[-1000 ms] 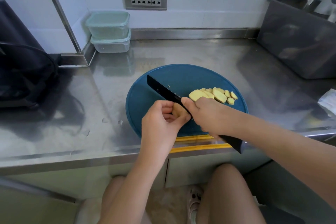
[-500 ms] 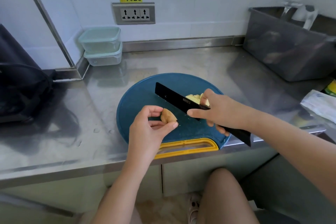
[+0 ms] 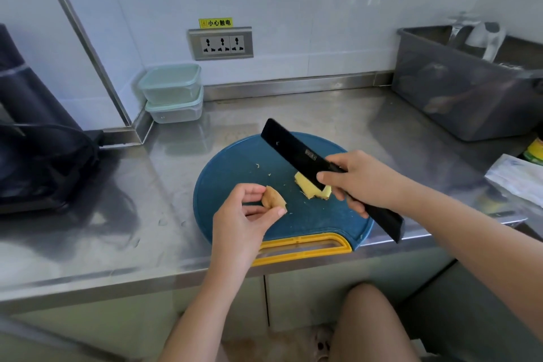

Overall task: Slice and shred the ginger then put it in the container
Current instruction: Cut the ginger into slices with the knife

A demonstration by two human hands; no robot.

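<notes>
A round blue cutting board (image 3: 235,173) with a yellow handle lies at the counter's front edge. My left hand (image 3: 244,214) pinches a small end piece of ginger (image 3: 272,198) just above the board's near left part. My right hand (image 3: 361,179) grips the handle of a black cleaver (image 3: 296,153), its blade lifted and slanting up to the left. Pale yellow ginger slices (image 3: 311,189) lie on the board under the blade, partly hidden by it and by my right hand. Two stacked lidded containers (image 3: 172,92) stand in the back left corner.
A steel counter (image 3: 117,214) carries everything. A grey bin (image 3: 467,88) stands at the back right. A dark appliance (image 3: 35,150) fills the left side. A wrapped packet (image 3: 517,178) lies at the right edge. A wall socket (image 3: 221,43) sits above the counter.
The cleaver has lifted off the ginger piece and swung right over the slices. My left hand has raised the end piece off the board.
</notes>
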